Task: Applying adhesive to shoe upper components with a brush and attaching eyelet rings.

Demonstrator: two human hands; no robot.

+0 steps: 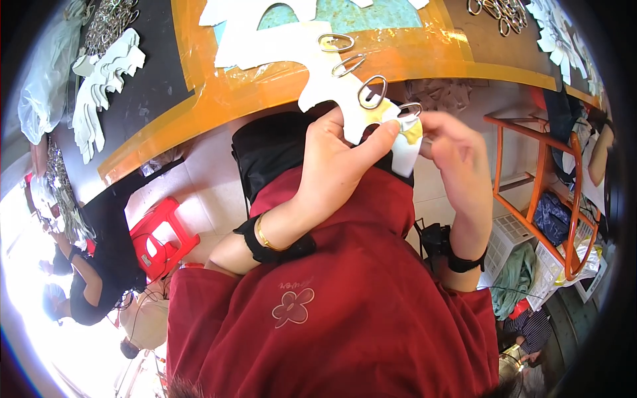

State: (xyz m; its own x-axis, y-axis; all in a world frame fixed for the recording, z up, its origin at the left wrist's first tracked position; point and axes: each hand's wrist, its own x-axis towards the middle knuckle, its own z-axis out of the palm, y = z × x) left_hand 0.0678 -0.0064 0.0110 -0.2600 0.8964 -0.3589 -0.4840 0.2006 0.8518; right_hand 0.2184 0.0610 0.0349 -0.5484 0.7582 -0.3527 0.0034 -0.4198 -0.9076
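White piece: far end rests on the surface, near end overhangs its edge, presumably so the tabs can be reached from both sides. Left hand pinches it, thumb on top beside the nearest ring, probably steadying the fold. Right hand, fingers curled, is at the end tab; blur: cannot tell if gripping. Four rings line the piece's right edge. Yellow patches look like glue, likely to bond folded tabs.
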